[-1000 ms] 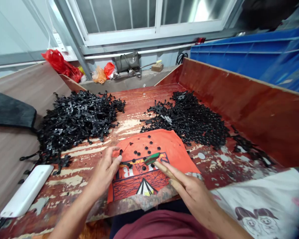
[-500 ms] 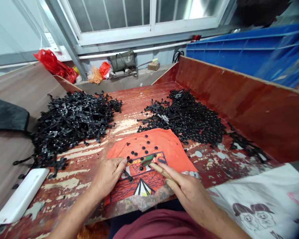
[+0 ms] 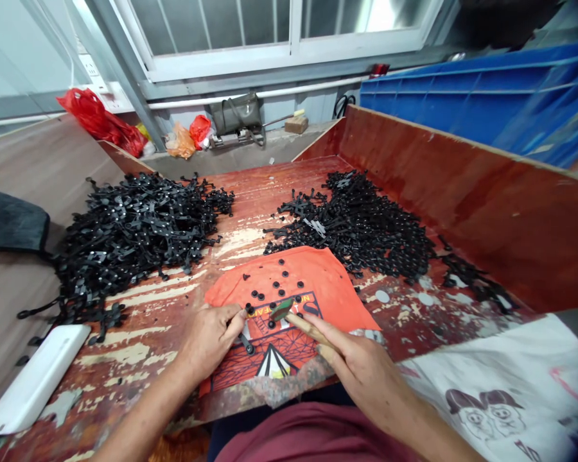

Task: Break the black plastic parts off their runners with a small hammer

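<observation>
My left hand (image 3: 214,337) is closed, thumb and fingers pinched on a small black part (image 3: 247,344) with a round end, mostly hidden by the fingers. Wrapped in my right hand (image 3: 366,369) is the wooden handle of a small tool (image 3: 313,330), whose flat green head (image 3: 282,310) hovers or rests just right of the left fingertips; I cannot tell if it touches anything. Both hands are over an orange printed cloth (image 3: 334,276). Several small round black pieces (image 3: 276,284) are scattered on the cloth.
Two heaps of black jointed parts lie on the worn red table: a left heap (image 3: 139,224) and a right heap (image 3: 376,231). A white oblong device (image 3: 38,378) sits at left, a white printed cloth (image 3: 505,385) at right. Wooden side boards (image 3: 462,192) and a blue crate (image 3: 462,102) border the table.
The view has shifted slightly to the left. Both hands keep the same grip, with the tool and the black part in nearly the same place.
</observation>
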`<move>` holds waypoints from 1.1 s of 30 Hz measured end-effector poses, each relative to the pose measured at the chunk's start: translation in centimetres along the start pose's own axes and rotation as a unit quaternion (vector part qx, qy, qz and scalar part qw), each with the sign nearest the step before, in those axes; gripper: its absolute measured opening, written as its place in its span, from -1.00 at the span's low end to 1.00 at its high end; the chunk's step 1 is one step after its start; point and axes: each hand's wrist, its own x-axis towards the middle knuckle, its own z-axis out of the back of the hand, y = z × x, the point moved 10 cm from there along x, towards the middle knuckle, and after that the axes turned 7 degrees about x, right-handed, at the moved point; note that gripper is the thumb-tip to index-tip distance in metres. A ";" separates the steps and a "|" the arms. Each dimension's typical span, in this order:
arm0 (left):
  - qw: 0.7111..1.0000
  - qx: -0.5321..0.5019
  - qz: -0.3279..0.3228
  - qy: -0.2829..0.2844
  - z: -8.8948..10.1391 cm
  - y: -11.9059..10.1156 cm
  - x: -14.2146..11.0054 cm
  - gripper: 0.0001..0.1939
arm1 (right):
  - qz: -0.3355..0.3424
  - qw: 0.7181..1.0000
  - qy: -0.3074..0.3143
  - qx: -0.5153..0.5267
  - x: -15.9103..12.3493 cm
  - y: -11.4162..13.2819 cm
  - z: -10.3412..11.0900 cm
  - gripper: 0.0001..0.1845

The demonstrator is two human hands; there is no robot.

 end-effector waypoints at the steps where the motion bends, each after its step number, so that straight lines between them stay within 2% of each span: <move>1: 1.000 0.012 -0.004 0.001 0.0 -0.1 0.0 -0.56 | -0.006 1.000 0.004 0.005 0.0 -0.1 -0.1 -0.42; 5: 0.999 0.044 0.001 0.004 0.0 -0.1 0.2 -0.60 | -0.005 1.000 0.012 0.017 -0.1 -0.3 -0.3 -0.42; 9: 0.999 0.022 0.014 0.020 -0.3 0.4 0.3 -0.62 | 0.008 1.000 0.007 0.003 0.2 0.2 0.1 -0.44; 12: 1.000 0.008 0.007 0.028 -0.3 0.2 0.4 -0.62 | 0.029 1.000 0.008 0.004 1.0 1.6 0.7 -0.45; 16: 1.000 0.017 -0.009 0.001 0.4 -0.3 0.4 -0.60 | 0.063 0.998 -0.011 -0.004 2.6 4.1 1.7 -0.46; 19: 1.000 0.017 -0.008 -0.007 0.4 -0.4 0.3 -0.58 | 0.088 0.995 -0.033 -0.036 3.5 5.2 1.4 -0.46; 24: 1.000 0.025 0.002 -0.007 0.0 0.1 0.2 -0.57 | 0.081 0.989 0.008 -0.124 4.4 4.6 -1.2 -0.48; 28: 0.999 0.040 -0.009 -0.015 -0.1 -0.1 0.1 -0.57 | 0.079 0.992 -0.020 -0.098 4.3 4.4 -0.7 -0.44; 33: 0.999 0.035 0.000 -0.008 -0.4 0.0 0.1 -0.54 | 0.068 0.987 0.011 -0.143 4.2 4.0 -1.1 -0.47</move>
